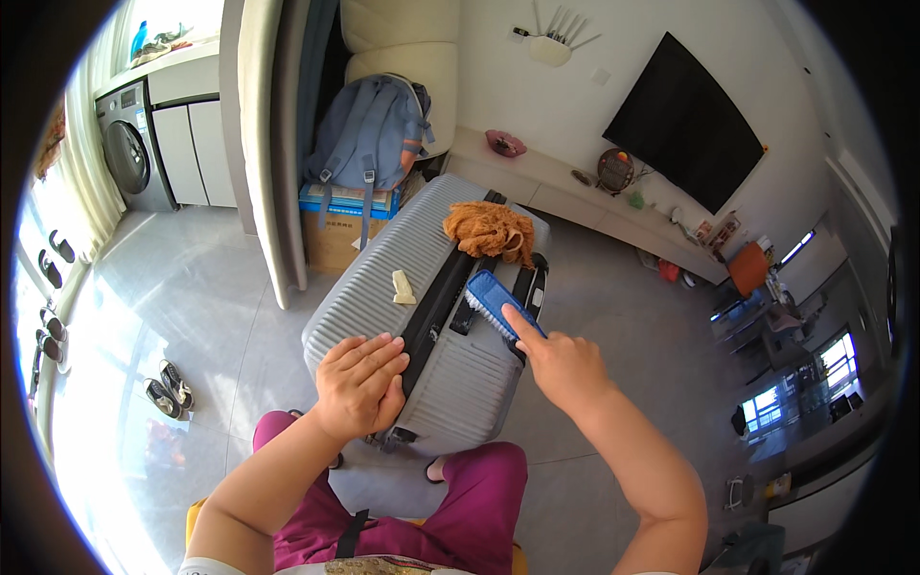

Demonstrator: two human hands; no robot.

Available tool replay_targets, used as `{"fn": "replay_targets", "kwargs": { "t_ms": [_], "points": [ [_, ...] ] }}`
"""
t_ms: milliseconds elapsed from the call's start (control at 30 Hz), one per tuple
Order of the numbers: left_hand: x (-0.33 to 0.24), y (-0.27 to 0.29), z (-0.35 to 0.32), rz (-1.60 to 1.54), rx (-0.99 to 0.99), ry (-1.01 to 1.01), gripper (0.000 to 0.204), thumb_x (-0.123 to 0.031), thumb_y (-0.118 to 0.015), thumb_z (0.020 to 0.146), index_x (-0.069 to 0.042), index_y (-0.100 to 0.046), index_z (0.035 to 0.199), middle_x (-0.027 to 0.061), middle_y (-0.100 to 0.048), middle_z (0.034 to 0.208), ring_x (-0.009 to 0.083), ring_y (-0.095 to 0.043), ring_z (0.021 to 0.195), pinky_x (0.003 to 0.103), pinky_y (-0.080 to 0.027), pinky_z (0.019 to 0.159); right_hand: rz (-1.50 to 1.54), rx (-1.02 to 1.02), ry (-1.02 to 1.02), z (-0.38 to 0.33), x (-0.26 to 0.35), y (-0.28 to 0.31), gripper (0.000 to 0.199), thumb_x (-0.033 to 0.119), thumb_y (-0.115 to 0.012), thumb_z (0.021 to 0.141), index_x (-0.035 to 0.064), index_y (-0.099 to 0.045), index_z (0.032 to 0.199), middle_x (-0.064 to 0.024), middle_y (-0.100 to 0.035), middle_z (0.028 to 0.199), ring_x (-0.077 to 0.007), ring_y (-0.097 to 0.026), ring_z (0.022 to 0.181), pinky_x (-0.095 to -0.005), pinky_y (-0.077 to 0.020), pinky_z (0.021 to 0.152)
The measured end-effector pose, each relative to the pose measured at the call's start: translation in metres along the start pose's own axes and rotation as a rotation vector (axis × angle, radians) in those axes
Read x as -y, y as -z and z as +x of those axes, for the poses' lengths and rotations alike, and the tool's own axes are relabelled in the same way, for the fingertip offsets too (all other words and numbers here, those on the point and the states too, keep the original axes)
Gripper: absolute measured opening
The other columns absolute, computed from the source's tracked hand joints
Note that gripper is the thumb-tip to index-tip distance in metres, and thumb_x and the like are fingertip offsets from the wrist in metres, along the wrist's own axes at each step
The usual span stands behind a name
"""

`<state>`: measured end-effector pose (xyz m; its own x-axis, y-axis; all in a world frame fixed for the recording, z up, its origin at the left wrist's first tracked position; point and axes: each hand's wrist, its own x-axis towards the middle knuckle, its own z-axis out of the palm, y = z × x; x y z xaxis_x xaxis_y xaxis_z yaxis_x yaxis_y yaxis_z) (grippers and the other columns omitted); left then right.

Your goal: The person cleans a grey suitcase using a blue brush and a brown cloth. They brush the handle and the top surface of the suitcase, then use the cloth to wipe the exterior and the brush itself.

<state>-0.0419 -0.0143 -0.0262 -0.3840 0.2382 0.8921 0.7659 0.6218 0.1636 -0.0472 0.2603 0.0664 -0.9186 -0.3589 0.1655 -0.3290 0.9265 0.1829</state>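
A silver-grey ribbed suitcase (374, 264) lies on its side in front of my knees, with a black band along its middle. My left hand (360, 385) rests flat on its near left part, fingers stretched out and nothing held. In my right hand (563, 364) is a blue scrub brush (493, 293) with white bristles, the index finger laid along its back. The brush is over the right side of the suitcase, by a black handle (539, 280). A bunched orange-brown cloth (487, 230) lies at the far end. Left of the band sits a small cream-coloured piece (403, 287) of unclear kind.
Behind the suitcase, a blue-grey backpack (369, 129) rests on a cardboard box (333, 240). A long low cabinet (565, 196) runs along the wall under a television (685, 123). Dark shoes (170, 389) stand on the floor at left, and a washing machine (134, 146) farther back.
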Motion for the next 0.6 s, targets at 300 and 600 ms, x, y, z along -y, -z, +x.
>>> {"fn": "replay_targets", "kwargs": {
  "t_ms": [300, 600],
  "points": [
    [0.003, 0.002, 0.002, 0.009, 0.004, -0.009, 0.020, -0.008, -0.063, 0.071, -0.004, -0.071, 0.089, 0.0096, -0.072, 0.099, 0.0237, -0.069, 0.094, 0.038, -0.052, 0.081, -0.053, 0.079, 0.073, 0.015, -0.023, 0.011, 0.054, 0.031, -0.055, 0.095, 0.0369, -0.037, 0.146, -0.0139, -0.063, 0.068, -0.0342, -0.065, 0.058, -0.0434, -0.0519, 0.052],
    [0.003, 0.001, -0.002, 0.007, 0.013, 0.005, 0.020, -0.009, -0.064, 0.070, -0.004, -0.072, 0.088, 0.0099, -0.073, 0.100, 0.0232, -0.070, 0.094, 0.038, -0.052, 0.082, -0.113, 0.074, 0.219, 0.017, -0.005, 0.020, 0.053, 0.031, -0.056, 0.095, 0.0377, -0.040, 0.145, -0.0124, -0.061, 0.064, -0.0333, -0.063, 0.054, -0.0439, -0.0527, 0.051]
  ]
}}
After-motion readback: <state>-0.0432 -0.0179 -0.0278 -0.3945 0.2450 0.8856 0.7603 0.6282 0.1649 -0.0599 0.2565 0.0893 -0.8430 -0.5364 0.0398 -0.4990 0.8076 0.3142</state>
